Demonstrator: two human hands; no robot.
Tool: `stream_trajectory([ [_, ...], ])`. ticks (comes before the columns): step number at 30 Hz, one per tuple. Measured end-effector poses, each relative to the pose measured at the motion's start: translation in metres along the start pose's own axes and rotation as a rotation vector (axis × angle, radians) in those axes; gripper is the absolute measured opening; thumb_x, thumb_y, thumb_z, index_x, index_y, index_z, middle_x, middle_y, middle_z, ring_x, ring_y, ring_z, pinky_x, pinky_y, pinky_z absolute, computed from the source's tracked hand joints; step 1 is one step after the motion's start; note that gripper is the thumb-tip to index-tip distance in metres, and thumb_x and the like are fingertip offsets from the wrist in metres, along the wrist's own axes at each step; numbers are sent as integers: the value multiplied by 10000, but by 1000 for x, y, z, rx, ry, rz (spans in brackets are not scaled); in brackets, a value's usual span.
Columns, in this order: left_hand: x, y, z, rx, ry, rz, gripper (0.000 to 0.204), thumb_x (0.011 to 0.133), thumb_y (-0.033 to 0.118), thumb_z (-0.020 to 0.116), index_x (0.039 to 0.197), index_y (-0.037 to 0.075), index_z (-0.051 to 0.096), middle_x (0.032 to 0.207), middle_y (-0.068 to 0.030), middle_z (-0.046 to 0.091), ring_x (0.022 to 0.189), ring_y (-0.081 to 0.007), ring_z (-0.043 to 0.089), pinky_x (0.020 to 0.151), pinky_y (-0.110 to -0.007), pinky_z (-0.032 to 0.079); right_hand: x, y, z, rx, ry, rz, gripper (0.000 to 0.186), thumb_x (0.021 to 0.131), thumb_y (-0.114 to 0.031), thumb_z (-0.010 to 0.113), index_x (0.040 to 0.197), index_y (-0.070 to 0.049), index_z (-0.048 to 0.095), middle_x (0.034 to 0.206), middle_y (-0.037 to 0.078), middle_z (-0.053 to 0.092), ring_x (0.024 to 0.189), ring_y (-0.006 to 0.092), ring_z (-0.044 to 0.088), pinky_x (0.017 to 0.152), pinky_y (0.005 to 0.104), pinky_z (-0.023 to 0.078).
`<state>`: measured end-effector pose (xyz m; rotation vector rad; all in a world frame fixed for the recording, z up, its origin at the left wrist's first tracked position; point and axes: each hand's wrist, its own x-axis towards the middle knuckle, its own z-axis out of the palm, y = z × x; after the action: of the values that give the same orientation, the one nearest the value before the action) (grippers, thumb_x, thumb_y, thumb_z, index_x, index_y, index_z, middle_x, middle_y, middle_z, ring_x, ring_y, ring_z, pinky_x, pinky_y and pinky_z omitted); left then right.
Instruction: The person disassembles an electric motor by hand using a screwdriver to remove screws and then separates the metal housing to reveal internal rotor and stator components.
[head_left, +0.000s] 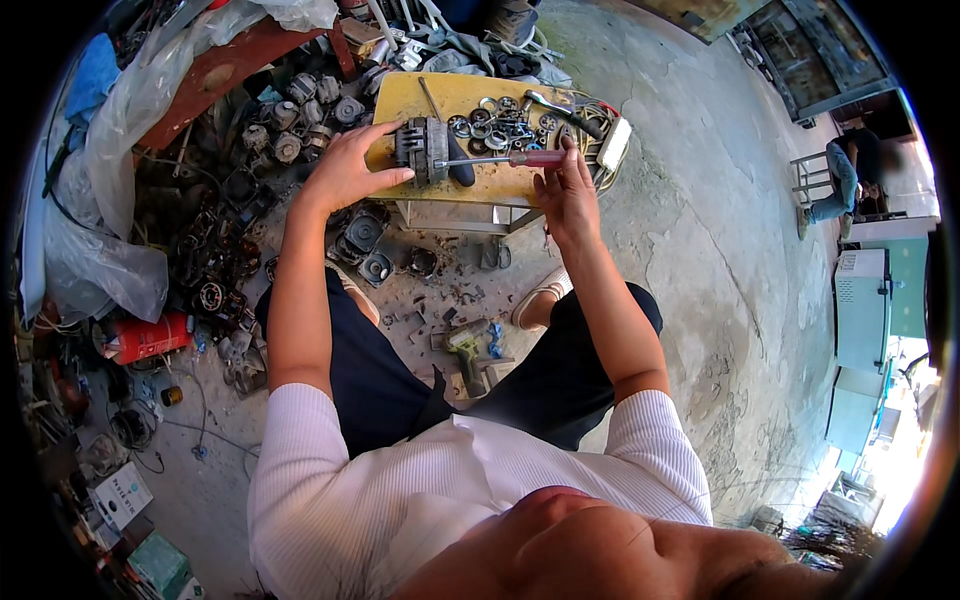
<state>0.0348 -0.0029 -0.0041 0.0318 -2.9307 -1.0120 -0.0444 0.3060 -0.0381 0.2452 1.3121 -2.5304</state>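
A round grey slotted metal housing (423,152), which looks like an alternator part, lies on its side on the yellow-topped workbench (490,90). My left hand (350,172) grips its left end, thumb on the near side and fingers on the far side. In my right hand (570,195) is a screwdriver (535,159) with a translucent red handle, held by the fingertips. Its shaft points left, and the tip meets the right face of the housing. Just beside that tip, a dark rounded piece (461,172) lies partly under the shaft.
Several rings and bearings (500,122) sit on the bench, with a ratchet wrench (565,112) and a white power strip (614,143) at its right. Heaped motor parts (290,120) crowd the left. A cordless impact driver (465,355) stands between my feet. Another person (848,170) sits far right.
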Motion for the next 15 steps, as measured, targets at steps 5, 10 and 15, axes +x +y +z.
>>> stream_trajectory([
  [5,1,1,0,-4,6,32,806,709,507,765,1377,146,495,1385,-160,493,1296,-345,423,1090,-432,323,7,8,-15,-22,-107,-85,406,1001,-295,503,1383,-169,444,1188,19,579,1167,153,537,967,335,439],
  [10,0,0,0,-3,6,18,802,713,501,765,1377,141,494,1385,-164,494,1298,-344,423,1085,-433,329,-6,0,4,-15,-26,11,373,1007,-252,494,1371,-179,457,1183,16,588,1152,134,544,949,332,439],
  [15,0,1,0,-13,0,14,802,711,498,767,1382,154,491,1389,-165,490,1296,-345,426,1087,-432,330,3,7,-9,-15,-40,-50,366,1001,-263,509,1347,-154,470,1177,3,583,1110,137,557,960,339,420],
])
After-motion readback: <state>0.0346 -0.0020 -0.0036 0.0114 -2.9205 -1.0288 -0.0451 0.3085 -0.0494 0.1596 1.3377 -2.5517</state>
